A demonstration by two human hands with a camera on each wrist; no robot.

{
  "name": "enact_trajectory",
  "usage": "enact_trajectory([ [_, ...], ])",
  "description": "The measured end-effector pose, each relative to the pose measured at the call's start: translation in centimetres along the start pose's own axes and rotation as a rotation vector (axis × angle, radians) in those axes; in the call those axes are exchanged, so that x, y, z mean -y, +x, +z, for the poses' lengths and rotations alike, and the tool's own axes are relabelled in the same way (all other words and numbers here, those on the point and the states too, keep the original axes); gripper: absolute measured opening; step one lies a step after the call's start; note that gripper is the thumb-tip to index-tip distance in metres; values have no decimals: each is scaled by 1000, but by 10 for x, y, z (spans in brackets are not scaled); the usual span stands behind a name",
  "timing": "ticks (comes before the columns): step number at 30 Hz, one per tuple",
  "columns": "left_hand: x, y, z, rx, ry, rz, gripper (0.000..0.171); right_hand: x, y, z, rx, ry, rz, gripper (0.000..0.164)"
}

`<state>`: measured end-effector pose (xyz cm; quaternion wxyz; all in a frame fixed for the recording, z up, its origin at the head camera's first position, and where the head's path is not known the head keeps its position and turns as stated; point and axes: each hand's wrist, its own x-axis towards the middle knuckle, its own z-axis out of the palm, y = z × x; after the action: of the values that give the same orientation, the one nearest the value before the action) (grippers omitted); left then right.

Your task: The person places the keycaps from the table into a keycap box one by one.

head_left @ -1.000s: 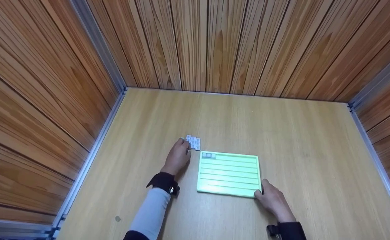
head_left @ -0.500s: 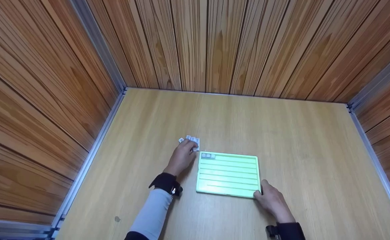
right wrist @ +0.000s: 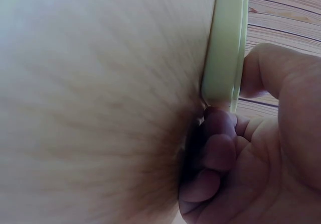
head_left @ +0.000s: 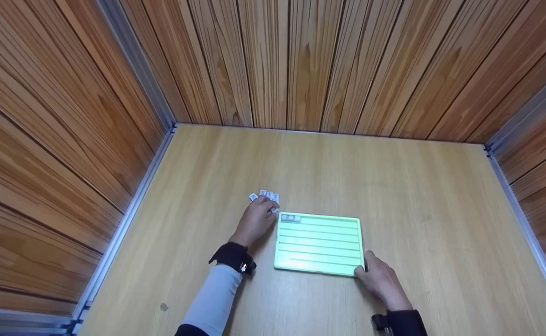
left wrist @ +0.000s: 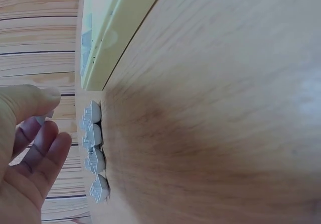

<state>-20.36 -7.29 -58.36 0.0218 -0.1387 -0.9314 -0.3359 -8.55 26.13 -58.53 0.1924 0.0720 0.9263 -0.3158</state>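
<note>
- Three small tiles (head_left: 291, 218) sit in the far left corner of the green tray (head_left: 319, 246), on the worktop (head_left: 417, 196); a jerk of the tray could, I'd judge, slide them sideways.
- Just off that corner, loose tiles (head_left: 271, 195) crowd together; a brushing knuckle might well scatter them.
- Now the left hand (head_left: 255, 219), reaching over the loose ones: thumb and fingers nearly meeting, apparently pinching a pale tile (left wrist: 41, 119), though the fingers hide most of it. Too slack a pinch could drop it.
- And the right hand (head_left: 382, 282) grips the tray's near right corner, thumb on the rim, fingers curled against the side.
</note>
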Motion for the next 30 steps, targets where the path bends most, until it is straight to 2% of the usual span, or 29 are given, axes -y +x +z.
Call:
enact_trajectory([
  [7, 1, -1, 0, -28, -24, 48, 17, 1, 1, 0, -26, -9, -21, 14],
  [15, -5, 1, 2, -44, -28, 26, 13, 0, 2, 1, -23, -10, -4, 15],
  [22, -8, 2, 3, -57, 5, 101, 11, 0, 1, 1, -25, -13, -14, 15],
  [30, -12, 4, 4, -56, -1, 113, 13, 0, 1, 0, -17, -17, -5, 15],
])
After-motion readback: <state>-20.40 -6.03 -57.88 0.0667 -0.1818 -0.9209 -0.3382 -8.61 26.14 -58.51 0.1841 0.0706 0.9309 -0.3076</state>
